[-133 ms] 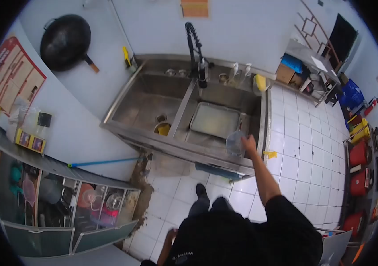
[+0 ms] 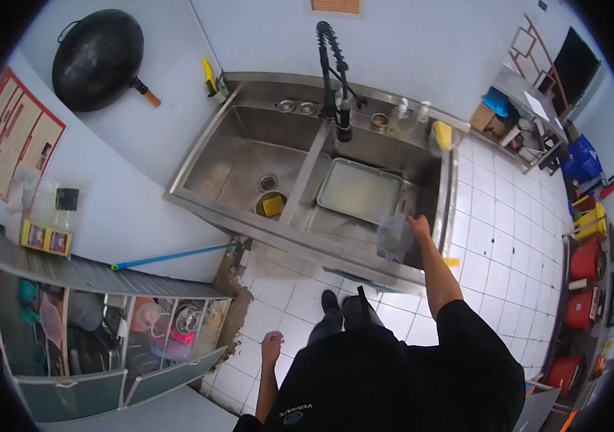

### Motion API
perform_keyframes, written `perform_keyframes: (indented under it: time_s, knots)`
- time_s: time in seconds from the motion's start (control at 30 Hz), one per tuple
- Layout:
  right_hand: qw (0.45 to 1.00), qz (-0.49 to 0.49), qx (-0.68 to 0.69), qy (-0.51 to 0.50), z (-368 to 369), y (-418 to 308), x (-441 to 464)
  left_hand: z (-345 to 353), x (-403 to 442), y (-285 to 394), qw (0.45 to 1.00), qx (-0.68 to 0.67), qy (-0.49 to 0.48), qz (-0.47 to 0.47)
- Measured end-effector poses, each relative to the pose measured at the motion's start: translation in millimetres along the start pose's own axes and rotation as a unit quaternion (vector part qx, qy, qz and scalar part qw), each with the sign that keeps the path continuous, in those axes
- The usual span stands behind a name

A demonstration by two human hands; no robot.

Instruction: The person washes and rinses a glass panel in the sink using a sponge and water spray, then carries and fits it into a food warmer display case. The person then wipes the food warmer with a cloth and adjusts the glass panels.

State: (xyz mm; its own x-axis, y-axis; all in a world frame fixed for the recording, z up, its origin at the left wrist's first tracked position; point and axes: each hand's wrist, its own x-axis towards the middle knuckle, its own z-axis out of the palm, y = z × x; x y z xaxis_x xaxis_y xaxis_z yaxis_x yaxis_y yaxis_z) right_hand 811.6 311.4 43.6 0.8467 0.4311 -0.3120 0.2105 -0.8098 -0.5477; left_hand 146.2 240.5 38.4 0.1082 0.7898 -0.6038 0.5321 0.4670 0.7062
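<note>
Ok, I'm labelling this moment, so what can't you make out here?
Clear container: contents, if any; blurred in the head view.
Right hand: exact finger placement; too small in the head view.
Orange sheet: upper part; cut off by the head view's top edge.

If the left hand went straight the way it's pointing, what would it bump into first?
Probably the front edge of the steel double sink. The left hand points that way, with white floor tiles showing between. Depth is hard to judge, so it might pass above or below that edge.
</note>
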Motion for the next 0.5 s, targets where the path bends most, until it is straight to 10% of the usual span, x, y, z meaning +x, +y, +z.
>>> perform_keyframes:
  time_s: [0.13, 0.37, 0.5]
  knots:
    - [0.994, -0.03, 0.093, -0.044, 35.3, 9.6, 125.0, -1.5, 52.8, 106.2, 0.991, -0.045, 0.046, 0.114]
    - [0.904, 0.138, 0.39, -0.113, 75.0, 17.2, 153.1, 18.2, 2.8, 108.8, 0.975, -0.095, 0.156, -0.13]
    - [0.874, 0.127, 0.444, -0.153, 75.6, 17.2, 148.4, 32.6, 16.2, 140.6, 0.988, -0.049, 0.105, -0.103]
